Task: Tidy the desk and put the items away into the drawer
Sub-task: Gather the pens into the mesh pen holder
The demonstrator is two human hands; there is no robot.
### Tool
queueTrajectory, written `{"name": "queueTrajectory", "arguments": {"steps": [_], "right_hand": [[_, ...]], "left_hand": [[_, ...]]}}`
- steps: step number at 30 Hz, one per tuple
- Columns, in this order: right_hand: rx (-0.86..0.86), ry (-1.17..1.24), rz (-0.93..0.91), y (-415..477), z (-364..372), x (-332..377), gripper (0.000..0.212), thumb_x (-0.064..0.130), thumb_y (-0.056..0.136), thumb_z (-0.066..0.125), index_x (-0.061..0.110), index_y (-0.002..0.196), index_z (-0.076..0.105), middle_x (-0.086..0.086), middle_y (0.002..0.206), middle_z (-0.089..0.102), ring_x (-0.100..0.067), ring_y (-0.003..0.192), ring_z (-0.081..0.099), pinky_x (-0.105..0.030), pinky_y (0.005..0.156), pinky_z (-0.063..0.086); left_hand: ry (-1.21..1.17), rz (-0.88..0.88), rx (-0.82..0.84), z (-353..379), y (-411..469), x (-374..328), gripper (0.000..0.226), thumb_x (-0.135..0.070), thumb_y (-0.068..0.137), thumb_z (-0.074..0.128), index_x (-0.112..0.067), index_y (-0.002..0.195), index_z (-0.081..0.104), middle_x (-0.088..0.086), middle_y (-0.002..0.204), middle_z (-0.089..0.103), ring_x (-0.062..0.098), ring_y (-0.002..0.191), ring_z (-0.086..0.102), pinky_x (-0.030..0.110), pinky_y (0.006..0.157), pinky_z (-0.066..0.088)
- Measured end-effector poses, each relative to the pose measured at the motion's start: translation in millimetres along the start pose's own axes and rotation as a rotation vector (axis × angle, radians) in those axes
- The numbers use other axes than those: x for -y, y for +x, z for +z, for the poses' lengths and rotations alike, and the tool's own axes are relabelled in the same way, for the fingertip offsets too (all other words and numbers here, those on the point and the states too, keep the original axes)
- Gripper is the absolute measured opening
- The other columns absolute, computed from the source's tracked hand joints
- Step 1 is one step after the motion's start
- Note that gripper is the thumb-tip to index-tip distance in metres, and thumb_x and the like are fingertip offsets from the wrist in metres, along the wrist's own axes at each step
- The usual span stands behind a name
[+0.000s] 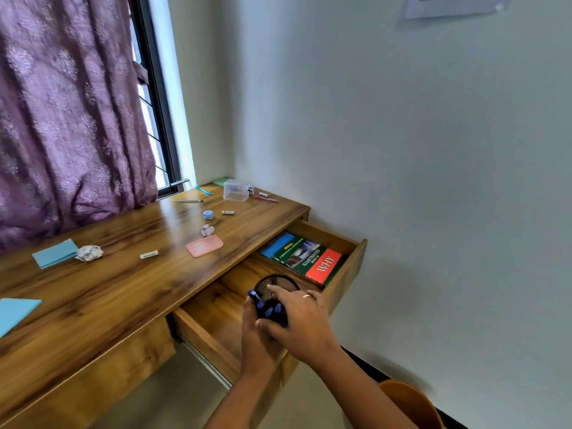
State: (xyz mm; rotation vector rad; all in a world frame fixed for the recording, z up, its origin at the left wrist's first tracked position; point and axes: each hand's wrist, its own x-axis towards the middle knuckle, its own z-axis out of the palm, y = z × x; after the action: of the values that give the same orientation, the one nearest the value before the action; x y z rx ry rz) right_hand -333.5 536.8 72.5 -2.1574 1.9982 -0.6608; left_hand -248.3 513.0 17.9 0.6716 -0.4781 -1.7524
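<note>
- "ILLUSTRATED BOOK OF" is printed in white on the green cover of the book (305,257), which lies at the right end of the drawer (356,264).
- "WHY" is set in large yellow letters on the same cover's red band.
- "A QUESTION & ANSWER BOOK" is printed small along its left edge.
- The print on the small white label (149,254) on the desk (123,292) cannot be read.

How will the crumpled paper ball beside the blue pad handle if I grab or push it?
The paper ball is probably very light and should squash under a firm grip, being loosely crumpled. Its roundish shape may let it roll or skid on the glossy desk when pushed, though its creases likely stop it soon.
</note>
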Motion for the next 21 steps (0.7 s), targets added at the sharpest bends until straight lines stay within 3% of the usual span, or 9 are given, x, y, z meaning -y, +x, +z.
{"name": "queueTrajectory", "arguments": {"steps": [5, 8, 11, 13, 17, 21], "right_hand": [[0.016, 0.152, -0.072, 35.5, 5.9, -14.8, 0.066, 0.055, 0.086, 0.055, 0.037, 0.144, 0.029, 0.018, 0.142, 0.043, -0.004, 0.136, 0.031, -0.038, 0.113, 0.021], [0.043, 0.229, -0.13, 67.0, 15.8, -33.8, 0.062, 0.05, 0.087, 0.057, 0.039, 0.143, 0.031, 0.019, 0.143, 0.04, 0.0, 0.135, 0.03, -0.029, 0.111, 0.024], [0.091, 0.292, -0.145, 106.4, 24.9, -58.7, 0.056, 0.042, 0.089, 0.056, 0.037, 0.141, 0.036, 0.018, 0.141, 0.041, 0.001, 0.133, 0.031, -0.025, 0.111, 0.028], [0.124, 0.311, -0.149, 134.8, 26.2, -76.8, 0.052, 0.039, 0.089, 0.055, 0.037, 0.139, 0.039, 0.019, 0.138, 0.043, 0.003, 0.129, 0.034, -0.023, 0.11, 0.031], [0.144, 0.343, -0.118, 196.1, 31.5, -109.8, 0.043, 0.036, 0.091, 0.057, 0.035, 0.133, 0.047, 0.016, 0.128, 0.051, 0.004, 0.117, 0.043, -0.015, 0.099, 0.036], [0.175, 0.422, -0.056, 239.2, 48.7, -129.6, 0.032, 0.029, 0.091, 0.06, 0.03, 0.123, 0.057, 0.012, 0.116, 0.057, 0.002, 0.104, 0.052, -0.018, 0.09, 0.048]], "left_hand": [[0.122, 0.163, -0.069, -9.7, 46.6, -5.9, 0.038, -0.038, 0.101, 0.031, -0.018, 0.111, 0.062, 0.013, 0.097, 0.067, 0.022, 0.083, 0.069, 0.027, 0.06, 0.058], [0.208, 0.231, -0.09, -11.1, 83.5, -12.9, 0.042, -0.045, 0.096, 0.04, -0.018, 0.126, 0.052, 0.013, 0.111, 0.065, 0.027, 0.101, 0.065, 0.034, 0.07, 0.059], [0.71, 0.431, -0.231, -17.4, 137.4, -19.3, 0.068, -0.039, 0.069, 0.076, -0.019, 0.126, 0.045, 0.008, 0.123, 0.057, 0.028, 0.115, 0.056, 0.044, 0.09, 0.051], [1.006, 0.509, -0.345, -14.7, 171.8, -27.3, 0.081, -0.017, 0.061, 0.087, -0.015, 0.127, 0.041, 0.006, 0.123, 0.054, 0.022, 0.115, 0.051, 0.037, 0.098, 0.042], [1.106, 0.576, -0.416, -11.8, 236.0, -49.4, 0.094, -0.012, 0.057, 0.09, -0.006, 0.134, 0.037, 0.013, 0.129, 0.049, 0.028, 0.12, 0.048, 0.034, 0.101, 0.037], [1.095, 0.559, -0.519, -19.0, 275.7, -59.5, 0.094, -0.011, 0.055, 0.09, -0.003, 0.133, 0.038, 0.015, 0.13, 0.05, 0.031, 0.121, 0.048, 0.037, 0.101, 0.039]]}}
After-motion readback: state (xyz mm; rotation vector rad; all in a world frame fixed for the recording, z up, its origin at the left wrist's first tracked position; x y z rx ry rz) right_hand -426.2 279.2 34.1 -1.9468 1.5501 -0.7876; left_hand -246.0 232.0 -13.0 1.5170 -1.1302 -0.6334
